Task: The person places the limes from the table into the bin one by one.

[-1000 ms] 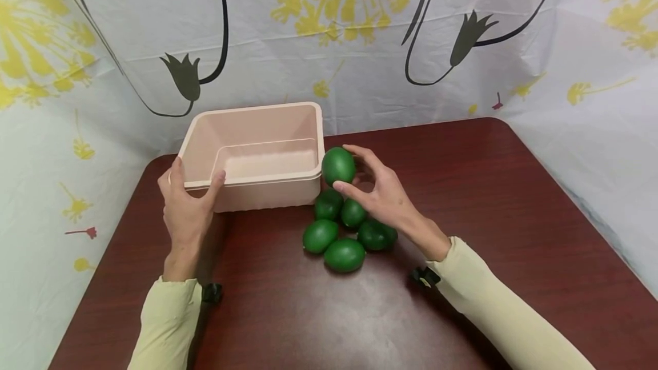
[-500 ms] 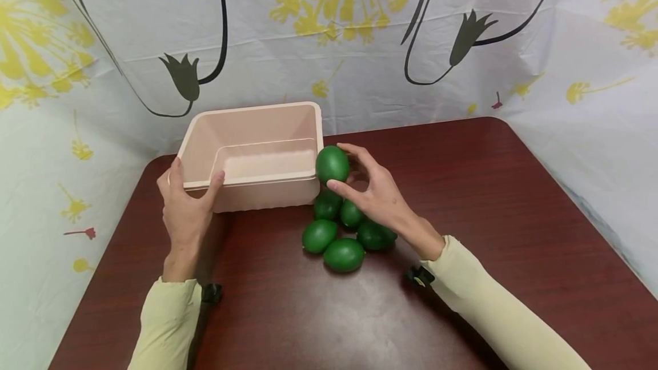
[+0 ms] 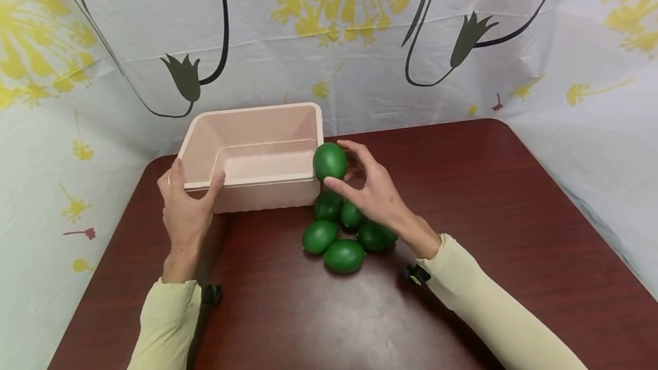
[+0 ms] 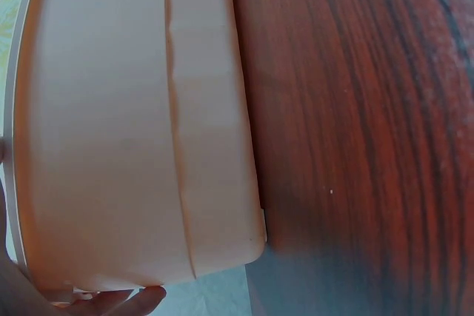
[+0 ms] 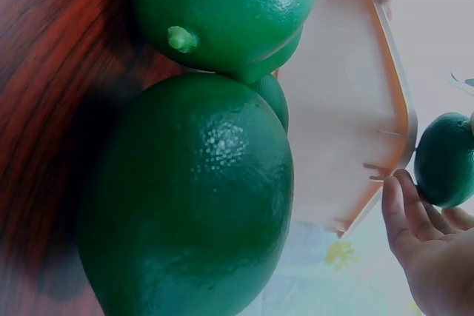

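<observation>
The right hand has its grip closed on a green fruit, thumb and fingertips at its sides, raised at the three o'clock side of a pinkish tub; whether fruit and rim touch, I cannot tell. I'd keep the pinch light but even, since that glossy skin could slip, and allow more height before crossing the rim. The left hand grips the tub's near corner at eight o'clock, which should steady it against a knock. Inside the tub only pale floor and walls show; a strip behind the near rim is hidden. At six o'clock from the held fruit, five loose fruits huddle on the bench.
</observation>
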Available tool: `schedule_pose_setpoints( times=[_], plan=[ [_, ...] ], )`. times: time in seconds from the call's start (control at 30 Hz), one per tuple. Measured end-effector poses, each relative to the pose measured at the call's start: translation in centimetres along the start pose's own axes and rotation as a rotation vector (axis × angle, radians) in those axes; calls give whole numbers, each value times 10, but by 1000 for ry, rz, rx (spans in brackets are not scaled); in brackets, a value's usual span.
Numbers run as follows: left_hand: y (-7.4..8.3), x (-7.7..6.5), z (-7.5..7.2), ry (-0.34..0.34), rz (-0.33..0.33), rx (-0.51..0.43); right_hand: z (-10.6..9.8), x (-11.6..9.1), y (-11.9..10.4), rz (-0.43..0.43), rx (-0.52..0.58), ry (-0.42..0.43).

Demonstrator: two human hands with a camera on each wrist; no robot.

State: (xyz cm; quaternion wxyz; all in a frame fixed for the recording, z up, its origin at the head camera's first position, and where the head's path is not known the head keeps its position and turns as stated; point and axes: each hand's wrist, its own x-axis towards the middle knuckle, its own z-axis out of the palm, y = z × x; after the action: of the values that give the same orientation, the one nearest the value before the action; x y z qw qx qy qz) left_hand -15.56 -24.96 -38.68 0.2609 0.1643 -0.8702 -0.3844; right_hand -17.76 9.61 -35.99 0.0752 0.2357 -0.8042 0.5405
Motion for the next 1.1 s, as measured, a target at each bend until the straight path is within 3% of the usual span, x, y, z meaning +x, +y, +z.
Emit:
schedule_pose_setpoints(
  times=[1.1],
  plan=[
    [-2, 1, 1, 3, 0, -1, 11, 15, -5, -17, 28, 28]
  ],
)
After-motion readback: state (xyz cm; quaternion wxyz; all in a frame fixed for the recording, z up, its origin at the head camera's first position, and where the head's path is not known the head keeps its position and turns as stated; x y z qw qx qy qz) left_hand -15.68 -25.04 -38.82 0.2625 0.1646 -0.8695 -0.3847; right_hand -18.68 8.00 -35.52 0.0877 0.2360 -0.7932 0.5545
